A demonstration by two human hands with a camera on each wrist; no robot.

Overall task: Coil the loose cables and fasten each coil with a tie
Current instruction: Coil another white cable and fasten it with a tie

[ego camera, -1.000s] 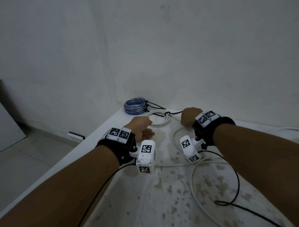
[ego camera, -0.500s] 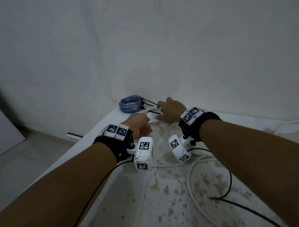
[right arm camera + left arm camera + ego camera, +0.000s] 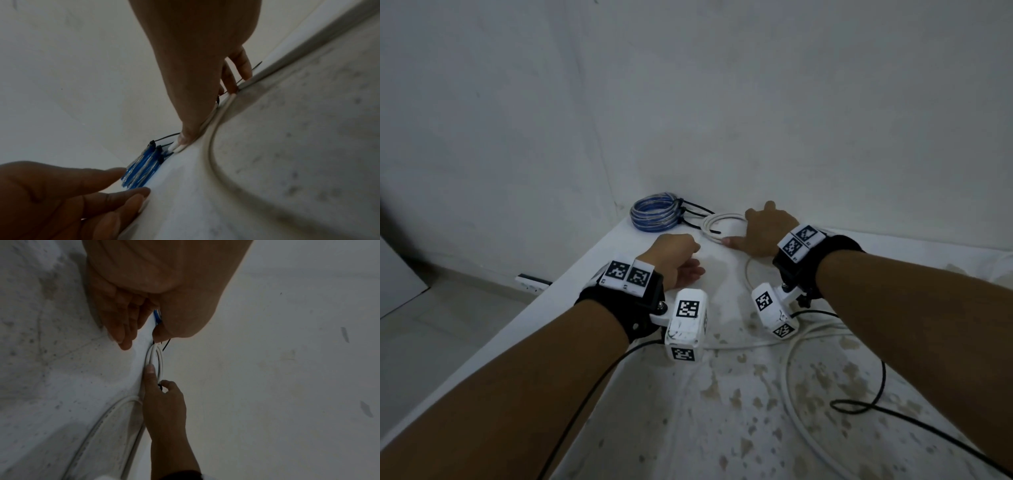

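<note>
right hand [image 3: 763, 233] is down on the small coil of white round cable [image 3: 717, 224] at the far corner of the white speckled table [image 3: 722, 411], thumb stretched flat along its near edge, fingers spread over the far side, pressing rather than gripping. left hand [image 3: 676, 262] sits just beside it on the table, fingers loosely curled, holding nothing. the blue and clear coiled cable [image 3: 654, 212], bound with black zip ties [image 3: 162, 141], lies just left of the white coil. loose white cable [image 3: 796, 404] trails toward the near edge.
</note>
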